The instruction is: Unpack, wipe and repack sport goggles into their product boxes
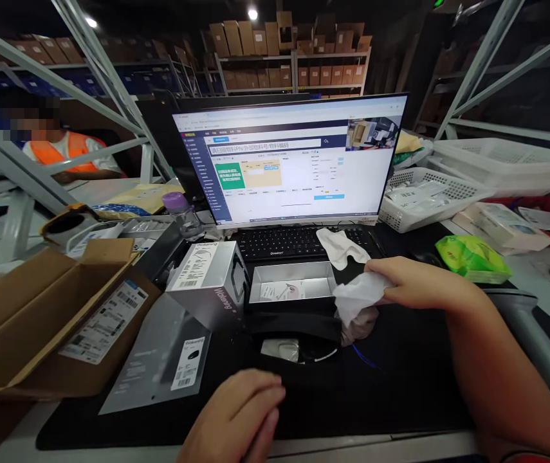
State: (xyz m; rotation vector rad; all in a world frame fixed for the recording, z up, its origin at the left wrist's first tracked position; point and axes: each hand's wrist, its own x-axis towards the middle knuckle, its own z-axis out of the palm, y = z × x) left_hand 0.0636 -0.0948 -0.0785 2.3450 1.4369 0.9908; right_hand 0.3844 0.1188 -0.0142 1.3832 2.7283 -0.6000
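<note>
My right hand [419, 283] is closed on a crumpled white translucent wrapper [361, 294] above the desk mat. Beneath it lies a bunched grey-brown cloth-like piece [361, 325]. My left hand [238, 415] hovers at the near edge of the mat, fingers loosely extended and holding nothing. Just beyond its fingertips is a black pouch or case [294, 326], with a small clear packet [280, 350] and something thin and pale in its opening. Behind the pouch sits an open silver box tray [320, 275] containing a printed card [282, 291]. A Wakening carton [207, 283] stands left of it.
A translucent labelled sleeve [152, 366] and an open cardboard box [57, 315] lie left. Behind are a keyboard [279, 243], white glove-like cloth [342, 249] and monitor [294, 167]. Right are a green packet [472, 257], scanner [530, 334] and white baskets [429, 215]. A person sits far left.
</note>
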